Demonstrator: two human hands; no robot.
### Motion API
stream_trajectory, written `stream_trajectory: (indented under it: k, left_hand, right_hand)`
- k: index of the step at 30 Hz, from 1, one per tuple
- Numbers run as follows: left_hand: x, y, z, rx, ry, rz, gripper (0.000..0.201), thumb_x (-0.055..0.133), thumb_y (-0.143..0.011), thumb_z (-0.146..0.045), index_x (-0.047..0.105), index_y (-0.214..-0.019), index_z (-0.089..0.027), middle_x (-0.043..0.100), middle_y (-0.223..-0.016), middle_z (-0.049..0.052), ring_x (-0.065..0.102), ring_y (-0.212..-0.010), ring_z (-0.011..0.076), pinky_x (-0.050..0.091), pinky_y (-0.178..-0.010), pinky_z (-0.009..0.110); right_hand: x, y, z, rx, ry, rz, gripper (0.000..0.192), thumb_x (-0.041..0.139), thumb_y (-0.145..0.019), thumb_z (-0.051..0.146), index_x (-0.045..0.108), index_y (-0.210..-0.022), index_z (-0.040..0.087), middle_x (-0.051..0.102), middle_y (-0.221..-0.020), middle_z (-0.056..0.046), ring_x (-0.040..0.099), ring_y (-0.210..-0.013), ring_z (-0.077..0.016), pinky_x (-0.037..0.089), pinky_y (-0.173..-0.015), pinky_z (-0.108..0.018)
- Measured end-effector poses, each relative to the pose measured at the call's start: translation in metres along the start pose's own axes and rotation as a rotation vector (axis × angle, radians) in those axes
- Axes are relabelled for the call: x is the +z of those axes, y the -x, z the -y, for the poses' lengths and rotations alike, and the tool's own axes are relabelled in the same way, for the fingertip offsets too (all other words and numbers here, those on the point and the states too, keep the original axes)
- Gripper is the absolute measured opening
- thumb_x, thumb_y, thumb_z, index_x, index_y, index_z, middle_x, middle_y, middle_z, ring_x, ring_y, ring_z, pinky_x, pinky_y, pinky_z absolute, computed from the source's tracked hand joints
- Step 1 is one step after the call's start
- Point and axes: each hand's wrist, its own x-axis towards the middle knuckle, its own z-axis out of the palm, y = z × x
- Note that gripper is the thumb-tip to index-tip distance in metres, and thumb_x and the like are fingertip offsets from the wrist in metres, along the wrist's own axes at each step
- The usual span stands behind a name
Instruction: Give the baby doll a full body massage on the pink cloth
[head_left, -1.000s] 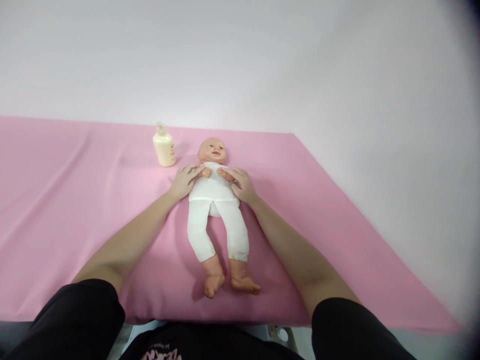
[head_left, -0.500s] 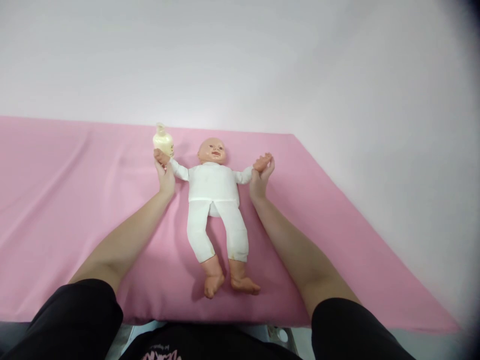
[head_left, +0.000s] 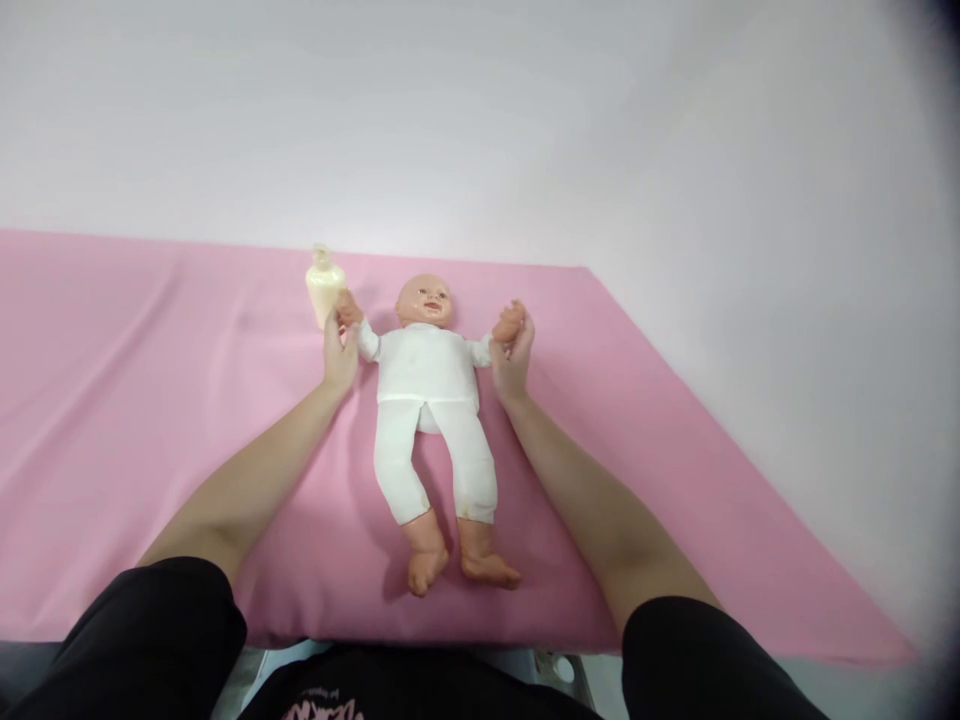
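doll (head_left: 426,375): supine, mid-sheet (head_left: 150,400), arms out | left hand (head_left: 339,352): fingers closed on doll's wrist beside bottle (head_left: 324,286) | right hand (head_left: 511,355): fingers closed on other wrist | handling: likely light; cloth torso soft, limbs floppy; vinyl hands firm; grip at wrists, support the trunk

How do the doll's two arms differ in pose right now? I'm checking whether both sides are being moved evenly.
The doll's arm by the left hand reaches out near the cream pump bottle; its arm by the right hand points at bare pink cloth. The baby doll in white clothes has its right-side fist raised slightly higher. Both are held at the wrist, spread sideways.
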Motion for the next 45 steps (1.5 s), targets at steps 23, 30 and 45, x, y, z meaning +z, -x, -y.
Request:
stream_trajectory:
  k: [23, 30, 45]
  left_hand:
    - [-0.002, -0.004, 0.003, -0.189, 0.056, -0.154, 0.053, 0.050, -0.102, -0.050, 0.038, -0.147, -0.024, 0.048, -0.155, 0.015, 0.048, -0.145, 0.0249, 0.039, -0.122, 0.041]
    - [-0.007, -0.012, 0.017, -0.496, 0.201, -0.329, 0.041, 0.036, -0.106, -0.029, 0.034, -0.145, -0.019, 0.048, -0.154, 0.017, 0.051, -0.143, 0.0208, 0.041, -0.120, 0.042]
    - [0.004, 0.003, -0.006, 0.259, -0.298, 0.359, 0.049, 0.055, -0.098, -0.045, 0.061, -0.140, -0.020, 0.063, -0.136, 0.015, 0.057, -0.130, 0.0315, 0.040, -0.116, 0.051]
  right_hand:
    - [-0.001, -0.003, -0.017, 0.146, -0.105, -0.138, 0.077, 0.051, -0.086, 0.029, 0.021, -0.157, 0.026, 0.031, -0.164, -0.013, 0.037, -0.153, -0.0236, 0.029, -0.127, -0.056]
    - [-0.013, -0.008, -0.057, 0.475, -0.152, -0.368, 0.074, 0.042, -0.084, 0.028, 0.019, -0.154, 0.023, 0.033, -0.159, -0.016, 0.039, -0.151, -0.0279, 0.029, -0.127, -0.058]
    - [0.006, 0.009, 0.016, -0.122, 0.154, 0.281, 0.056, 0.055, -0.086, 0.023, 0.056, -0.142, 0.026, 0.063, -0.143, -0.009, 0.057, -0.135, -0.0268, 0.041, -0.121, -0.053]
